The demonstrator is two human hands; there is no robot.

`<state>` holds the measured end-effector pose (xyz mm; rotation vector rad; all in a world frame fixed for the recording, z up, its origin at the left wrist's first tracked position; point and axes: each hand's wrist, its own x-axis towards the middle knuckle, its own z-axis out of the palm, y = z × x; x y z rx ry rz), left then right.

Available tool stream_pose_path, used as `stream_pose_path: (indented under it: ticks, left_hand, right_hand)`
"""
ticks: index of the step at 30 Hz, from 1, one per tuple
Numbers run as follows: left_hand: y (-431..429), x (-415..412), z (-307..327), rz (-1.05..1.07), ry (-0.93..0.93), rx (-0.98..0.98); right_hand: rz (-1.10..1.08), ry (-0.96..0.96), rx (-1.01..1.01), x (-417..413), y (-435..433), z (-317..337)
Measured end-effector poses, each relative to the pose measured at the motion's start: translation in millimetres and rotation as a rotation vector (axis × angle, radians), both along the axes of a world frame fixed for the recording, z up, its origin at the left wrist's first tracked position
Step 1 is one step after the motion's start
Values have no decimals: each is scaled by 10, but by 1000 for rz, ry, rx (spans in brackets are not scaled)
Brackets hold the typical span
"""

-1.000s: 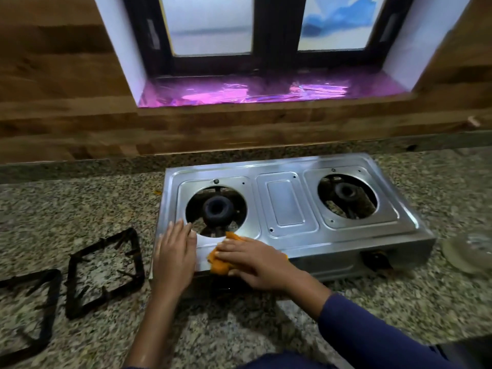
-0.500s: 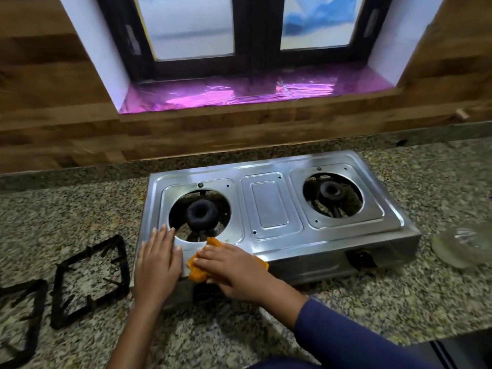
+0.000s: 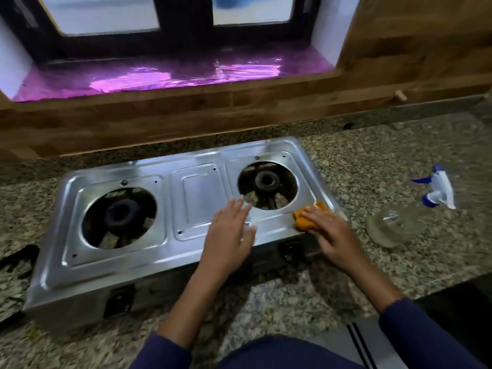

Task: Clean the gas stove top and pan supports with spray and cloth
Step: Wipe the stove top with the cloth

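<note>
A steel two-burner gas stove (image 3: 197, 193) sits on the granite counter with its pan supports off and both burners bare. My right hand (image 3: 332, 235) presses an orange cloth (image 3: 304, 219) onto the stove's front right corner, beside the right burner (image 3: 266, 182). My left hand (image 3: 230, 233) lies flat, fingers spread, on the steel top just left of that burner. A clear spray bottle (image 3: 399, 222) with a blue and white trigger head lies on its side on the counter to the right. Part of a black pan support (image 3: 18, 258) shows at the left edge.
The granite counter (image 3: 372, 161) runs to a wooden back wall (image 3: 186, 123). Above it is a window sill lined with shiny pink foil (image 3: 159, 78). The counter's front edge is close to my body at the lower right.
Both hands moved from the stove's front left corner across to its right side, the cloth going along. The view swung right, bringing the spray bottle in and pushing the pan supports almost out.
</note>
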<state>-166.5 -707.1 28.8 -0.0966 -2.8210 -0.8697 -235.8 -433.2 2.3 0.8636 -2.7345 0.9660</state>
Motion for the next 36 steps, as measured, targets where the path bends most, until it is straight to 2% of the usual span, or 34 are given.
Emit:
stream_pose_path:
  ticks: [3,5,8,12,14,15,16,19,23,24,28,30,33,34,36]
  left_hand:
    - [521,-291,-13,-119,-28,-57]
    - [787,-426,-1,-162,-59,-95]
    - [1137,-615,56,-201,-76,-169]
    - [1499,-802,67,-261,-96,-225]
    - [1664,-851,21,-266,-113,-230]
    - [1703,-858,-9,-268,-121,-241]
    - [1779,-875,-57,-269,-128,-254]
    - [1926,-859,-189,-246,-108,-325]
    - [1966,-818,-244,-198,-44,-357]
    - [1964,-814,-242,-194,-37,-367]
    - [1959,-808,-253,-190,-42,-388]
    - [1965,-805,-260,-187,-37,-399]
    - [1973,-802,-266,-180,-39,-401]
    - [1973,-802,-271,-180,-44,-397]
    - [1969,-799,-279,-183,-50,-389]
  right_hand:
    - [-144,-38,-42,-155,299,-19]
    - [-300,-197,-177,-174,321,-10]
    - [-607,-503,-512,-204,371,-39]
    - [-695,-914,-1099,-309,589,-127]
    - [-710,-991,-1185,-378,749,-202]
    - [-716,-995,-1170,-404,762,-217]
    - [-717,-960,-1070,-447,811,-263]
    - [-630,-691,-586,-562,846,-319]
    - [-394,-329,-74,-673,845,-488]
    - [-357,-292,59,-698,843,-581]
    - [-214,-392,487,-584,894,-913]
    - [-169,-372,529,-510,943,-962]
    - [-140,-461,483,-547,981,-849]
    - [-132,-486,402,-552,988,-781]
    - [-182,-496,97,-473,1034,-614]
